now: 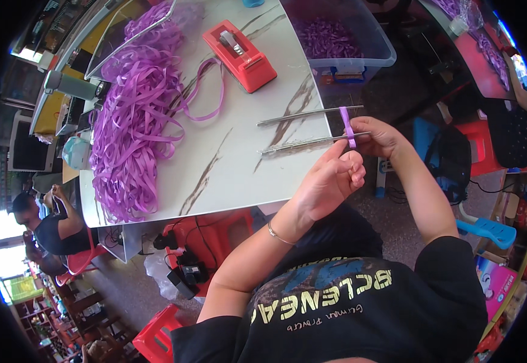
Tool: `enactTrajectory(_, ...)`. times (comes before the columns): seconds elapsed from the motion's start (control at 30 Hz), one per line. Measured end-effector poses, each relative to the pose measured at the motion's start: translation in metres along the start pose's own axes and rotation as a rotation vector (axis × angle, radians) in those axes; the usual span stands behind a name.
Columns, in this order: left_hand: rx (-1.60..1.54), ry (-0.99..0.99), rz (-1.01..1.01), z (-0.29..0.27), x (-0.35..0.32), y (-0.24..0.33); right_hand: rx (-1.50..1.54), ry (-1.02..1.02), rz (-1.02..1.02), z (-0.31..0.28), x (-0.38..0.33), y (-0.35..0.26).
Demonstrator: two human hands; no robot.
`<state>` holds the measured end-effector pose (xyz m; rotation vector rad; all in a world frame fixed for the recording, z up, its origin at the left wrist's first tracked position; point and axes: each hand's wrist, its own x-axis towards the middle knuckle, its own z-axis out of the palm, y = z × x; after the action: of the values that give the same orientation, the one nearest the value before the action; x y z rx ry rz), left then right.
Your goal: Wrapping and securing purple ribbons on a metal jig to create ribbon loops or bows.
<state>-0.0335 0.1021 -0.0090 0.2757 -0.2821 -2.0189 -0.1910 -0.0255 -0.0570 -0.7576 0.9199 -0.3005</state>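
Two thin metal rods, an upper rod [300,115] and a lower rod [297,145], reach out past the right edge of the table. A short purple ribbon loop [347,128] spans both near their outer ends. My right hand [382,139] is closed beside this loop, fingertips pinched at the ribbon and the lower rod's end. Below the lower rod is my left hand [330,186], palm partly turned up. Its index finger stretches toward the ribbon while the other fingers curl loosely, with nothing visible in them. A large tangled heap of purple ribbon [131,133] covers the table's left side.
A red tape dispenser [239,55] stands on the marble-patterned table [215,181]. Beyond the table's right edge sits a clear bin [379,60] of purple pieces. Red stools [157,333], cables and a black bag [451,160] surround me. Another person [58,224] sits at far left.
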Motion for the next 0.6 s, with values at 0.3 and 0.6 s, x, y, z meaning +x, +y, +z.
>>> enactTrajectory(0.3, 0.015, 0.006, -0.003, 0.000, 0.001, 0.000, 0.531, -0.628, -0.118, 0.006, 0.046, 0.044)
enactTrajectory(0.6, 0.017, 0.019, 0.002, 0.001, 0.002, -0.001, 0.478, -0.750, -0.131, 0.012, 0.051, 0.040)
